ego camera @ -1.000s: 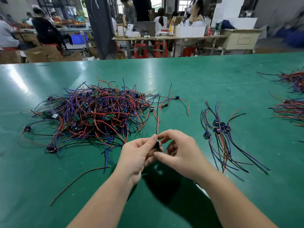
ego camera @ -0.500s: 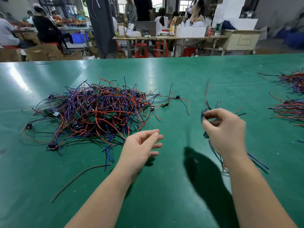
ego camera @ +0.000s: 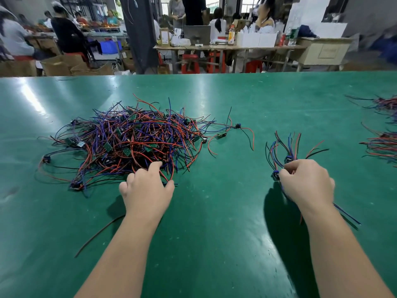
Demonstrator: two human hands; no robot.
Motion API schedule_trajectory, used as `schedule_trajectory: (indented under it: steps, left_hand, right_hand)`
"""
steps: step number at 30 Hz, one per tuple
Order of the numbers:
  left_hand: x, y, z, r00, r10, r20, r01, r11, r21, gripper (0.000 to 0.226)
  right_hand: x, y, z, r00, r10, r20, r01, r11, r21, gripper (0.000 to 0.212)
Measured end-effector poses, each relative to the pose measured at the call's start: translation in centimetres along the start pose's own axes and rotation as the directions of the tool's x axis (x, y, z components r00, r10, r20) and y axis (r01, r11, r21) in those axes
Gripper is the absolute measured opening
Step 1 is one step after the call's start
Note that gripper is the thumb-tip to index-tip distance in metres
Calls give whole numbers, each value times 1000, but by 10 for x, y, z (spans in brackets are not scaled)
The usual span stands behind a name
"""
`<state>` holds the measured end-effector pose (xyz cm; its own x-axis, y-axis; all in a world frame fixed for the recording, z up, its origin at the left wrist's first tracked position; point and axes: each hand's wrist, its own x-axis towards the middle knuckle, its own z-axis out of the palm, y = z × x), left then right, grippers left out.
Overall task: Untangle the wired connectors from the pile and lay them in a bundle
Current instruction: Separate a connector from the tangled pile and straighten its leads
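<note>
A tangled pile of red, blue and black wired connectors (ego camera: 133, 138) with small green boards lies on the green table (ego camera: 214, 222), left of centre. My left hand (ego camera: 148, 190) rests at the pile's near edge, with index finger and thumb spread among the wires. To the right lies a small bundle of sorted wired connectors (ego camera: 287, 147), their wires fanned out. My right hand (ego camera: 307, 181) sits on that bundle with its fingers curled, pinching a wired connector at the bundle's middle. A blue connector (ego camera: 275, 174) shows just left of its knuckles.
A single dark red wire (ego camera: 96, 235) lies loose near my left forearm. Two stray connectors (ego camera: 221, 134) trail off the pile's right side. More wire bundles (ego camera: 382, 145) lie at the right edge. Beyond the table's far edge, people work at benches.
Both hands pinched one connector together a second ago. My right hand carried it right and down onto the bundle. My left hand let go and moved left to the pile's edge.
</note>
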<state>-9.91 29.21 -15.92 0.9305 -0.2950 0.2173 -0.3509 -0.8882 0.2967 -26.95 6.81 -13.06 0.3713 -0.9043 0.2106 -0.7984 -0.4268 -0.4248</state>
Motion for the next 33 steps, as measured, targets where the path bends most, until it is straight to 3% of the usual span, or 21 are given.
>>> schedule_trajectory:
  steps: [3,5,8,10,12,14,16,17,19,22,25,28,30,33]
  left_hand:
    - [3,1,4,998,10,-62,-15,997,-78,45]
    - [6,1,4,995,-8,-96,-16,969,-247,36]
    - [7,3,-3,990,-63,-128,-30,788,-615,16]
    - [2,10,-12,983,-57,-172,-102,613,-784,9]
    - [-13,25,-21,969,70,-239,-243,475,-846,7]
    - [-35,42,-23,910,302,-284,-393,411,-823,8]
    - [-55,55,-17,808,527,-263,-496,367,-787,9]
    - [-61,59,-13,754,614,-233,-526,353,-774,8]
    - [-69,63,-8,679,716,-162,-541,339,-770,8]
    - [-69,62,-8,654,753,-72,-471,331,-818,7]
    - [-65,58,-12,673,740,6,-347,323,-880,2]
    - [-60,60,-17,757,636,151,-59,296,-953,23]
    - [-55,63,-17,824,517,231,110,254,-961,23]
    - [-52,64,-14,872,417,255,159,253,-954,29]
  right_hand:
    - [-9,-9,2,996,-88,-28,90,994,69,24]
    - [-15,-14,4,988,-149,-42,153,984,96,25]
    - [-21,-19,8,969,-234,-80,243,962,124,23]
    - [-25,-24,9,963,-263,-68,271,917,294,18]
    - [-31,-33,9,962,-259,85,163,797,581,15]
    - [-40,-43,8,895,-308,322,-98,568,817,10]
    - [-46,-50,7,770,-407,491,-370,342,864,23]
    - [-47,-51,6,723,-452,522,-445,274,853,33]
    - [-48,-50,4,694,-509,509,-475,207,855,31]
    - [-47,-47,1,684,-537,494,-499,149,854,26]
    - [-44,-48,1,684,-542,489,-534,85,841,24]
    - [-43,-49,2,710,-518,477,-556,4,831,22]
    - [-42,-49,3,715,-514,474,-561,-17,828,21]
    - [-43,-49,3,691,-529,493,-601,-42,798,18]
